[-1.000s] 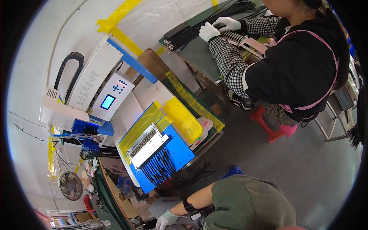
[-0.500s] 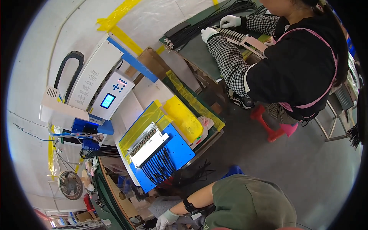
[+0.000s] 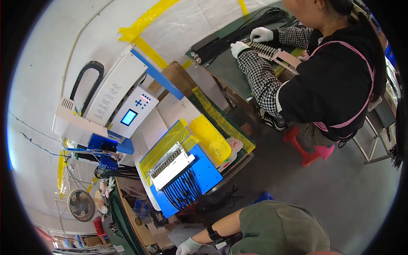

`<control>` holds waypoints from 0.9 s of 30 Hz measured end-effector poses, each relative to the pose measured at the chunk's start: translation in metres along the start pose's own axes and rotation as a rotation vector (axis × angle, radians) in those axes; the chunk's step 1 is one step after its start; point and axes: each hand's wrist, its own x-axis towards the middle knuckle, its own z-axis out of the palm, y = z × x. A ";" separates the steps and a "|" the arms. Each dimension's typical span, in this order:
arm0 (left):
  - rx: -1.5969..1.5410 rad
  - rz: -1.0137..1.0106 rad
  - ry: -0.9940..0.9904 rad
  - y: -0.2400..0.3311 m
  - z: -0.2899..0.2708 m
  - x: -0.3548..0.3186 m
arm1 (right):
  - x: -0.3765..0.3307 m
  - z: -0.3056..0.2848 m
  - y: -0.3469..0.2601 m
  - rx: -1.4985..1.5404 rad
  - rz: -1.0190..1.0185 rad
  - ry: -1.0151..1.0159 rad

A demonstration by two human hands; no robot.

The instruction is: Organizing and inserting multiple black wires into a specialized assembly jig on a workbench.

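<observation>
At the lower edge my right hand wears a white glove, below a bare forearm with a black wristband. The picture's edge cuts off its fingers, so I cannot tell whether it holds anything. It hangs beside grey cloth. My left hand is out of view. Above and ahead, a white metal fixture lies on a blue plate of a machine. A row of black cables runs out from the fixture's near side. Neither of my visible fingers nor hand touches it.
The machine's control box has a lit screen. A yellow tray lies behind the plate. At upper right, a co-worker's gloved hands work at a slotted rack. A red stool and a fan stand farther off.
My view has shifted, so the machine and co-worker sit slightly farther right and lower in the picture. My right hand shows a little lower, its fingers now cut off more.
</observation>
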 end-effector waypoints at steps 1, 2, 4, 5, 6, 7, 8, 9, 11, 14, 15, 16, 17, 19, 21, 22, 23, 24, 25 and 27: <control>-0.010 0.004 0.013 0.001 0.004 0.001 | 0.000 -0.005 0.001 -0.006 0.000 0.003; -0.021 0.009 0.023 0.003 0.008 0.002 | 0.001 -0.010 0.003 0.010 0.010 0.004; -0.035 0.016 0.022 0.000 0.002 -0.003 | 0.003 -0.005 0.004 0.063 0.035 -0.001; -0.041 0.019 0.018 0.000 -0.003 -0.006 | 0.001 -0.002 0.001 0.073 0.040 -0.003; -0.046 0.021 0.013 0.000 -0.008 -0.009 | 0.001 -0.002 -0.003 0.050 0.013 -0.023; -0.050 0.023 0.008 -0.001 -0.014 -0.013 | 0.001 -0.001 -0.007 0.027 -0.013 -0.043; -0.062 0.023 0.011 0.001 -0.012 -0.015 | -0.001 -0.002 -0.010 -0.005 -0.039 -0.056; -0.072 0.023 0.016 0.002 -0.010 -0.018 | -0.002 -0.001 -0.009 -0.004 -0.033 -0.053; -0.091 0.020 0.034 0.005 -0.008 -0.024 | -0.004 0.002 -0.011 -0.050 0.032 0.009; -0.107 0.017 0.070 0.006 -0.007 -0.032 | -0.004 0.002 -0.009 -0.099 0.031 0.004; -0.112 0.016 0.083 0.007 -0.007 -0.035 | -0.005 0.002 -0.008 -0.114 -0.007 -0.027; -0.117 0.014 0.095 0.007 -0.006 -0.038 | -0.005 0.002 -0.008 -0.129 -0.042 -0.056; -0.124 0.011 0.107 0.008 -0.005 -0.042 | -0.006 0.001 -0.009 -0.135 -0.035 -0.058; -0.129 0.005 0.125 0.008 -0.010 -0.053 | -0.006 0.003 -0.013 -0.112 -0.020 -0.064; -0.131 -0.007 0.143 0.008 -0.017 -0.066 | -0.004 0.006 -0.014 -0.104 0.001 -0.076; -0.130 -0.015 0.152 0.009 -0.021 -0.074 | -0.003 0.007 -0.013 -0.065 0.047 -0.074; -0.129 -0.023 0.161 0.008 -0.026 -0.082 | 0.000 0.008 -0.011 -0.026 0.093 -0.073; -0.127 -0.032 0.169 0.008 -0.032 -0.092 | 0.004 0.010 -0.008 0.013 0.141 -0.071; -0.135 -0.040 0.175 0.009 -0.034 -0.099 | 0.009 0.006 -0.002 0.013 0.154 -0.070; -0.185 -0.044 0.186 0.017 -0.024 -0.108 | 0.015 -0.016 0.024 0.075 0.104 -0.089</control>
